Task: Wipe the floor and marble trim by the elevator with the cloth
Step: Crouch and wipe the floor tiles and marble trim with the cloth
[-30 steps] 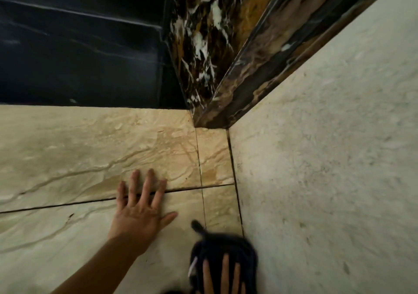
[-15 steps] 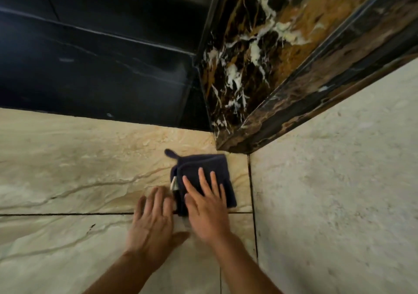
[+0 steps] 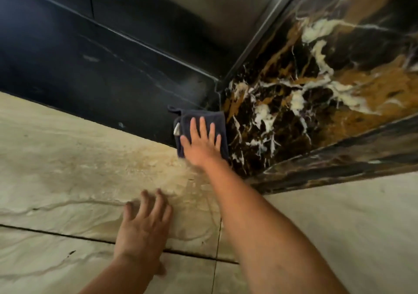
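My left hand (image 3: 144,228) lay flat and empty on the beige floor (image 3: 67,169), my right hand (image 3: 201,144) pressed open-palmed on the dark cloth (image 3: 203,117) beside the marble trim (image 3: 305,85), which I judged still unwiped.

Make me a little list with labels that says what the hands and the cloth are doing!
cloth: dark blue folded cloth lies flat on the black stone strip, in the corner beside the brown veined marble trim
right hand: right hand is spread flat on the cloth
left hand: left hand rests open on the beige tiled floor, apart from the cloth
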### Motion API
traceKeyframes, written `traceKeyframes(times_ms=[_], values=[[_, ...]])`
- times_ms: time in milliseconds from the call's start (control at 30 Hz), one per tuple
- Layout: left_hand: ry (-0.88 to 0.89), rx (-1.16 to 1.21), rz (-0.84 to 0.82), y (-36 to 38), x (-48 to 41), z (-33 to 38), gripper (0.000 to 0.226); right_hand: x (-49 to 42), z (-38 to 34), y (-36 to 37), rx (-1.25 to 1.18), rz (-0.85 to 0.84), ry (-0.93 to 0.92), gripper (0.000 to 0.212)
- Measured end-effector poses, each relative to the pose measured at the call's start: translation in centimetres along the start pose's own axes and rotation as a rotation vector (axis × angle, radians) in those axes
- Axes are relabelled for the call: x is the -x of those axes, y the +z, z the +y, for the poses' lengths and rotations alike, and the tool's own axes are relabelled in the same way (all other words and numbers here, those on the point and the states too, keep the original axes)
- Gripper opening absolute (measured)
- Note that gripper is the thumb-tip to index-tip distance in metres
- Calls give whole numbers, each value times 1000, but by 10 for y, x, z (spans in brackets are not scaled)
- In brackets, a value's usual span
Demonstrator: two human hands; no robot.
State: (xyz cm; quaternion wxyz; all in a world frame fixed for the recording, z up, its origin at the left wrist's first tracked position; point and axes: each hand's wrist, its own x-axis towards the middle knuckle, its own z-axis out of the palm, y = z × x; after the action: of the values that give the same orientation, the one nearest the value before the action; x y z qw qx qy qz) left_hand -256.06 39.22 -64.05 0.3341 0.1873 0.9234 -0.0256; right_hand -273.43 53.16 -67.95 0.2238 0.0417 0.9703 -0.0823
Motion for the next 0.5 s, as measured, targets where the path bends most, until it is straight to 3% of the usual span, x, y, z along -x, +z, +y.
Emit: traceKeyframes(times_ms=[133, 333, 500], values=[[-30, 76, 33, -25, -20, 4, 101, -48, 0, -31, 33, -96, 29, 66], [-103, 51, 5, -24, -31, -11, 116, 42, 8, 27, -53, -11, -91, 62], [-55, 115, 43, -34, -31, 2, 101, 133, 29, 50, 2, -18, 2, 57]])
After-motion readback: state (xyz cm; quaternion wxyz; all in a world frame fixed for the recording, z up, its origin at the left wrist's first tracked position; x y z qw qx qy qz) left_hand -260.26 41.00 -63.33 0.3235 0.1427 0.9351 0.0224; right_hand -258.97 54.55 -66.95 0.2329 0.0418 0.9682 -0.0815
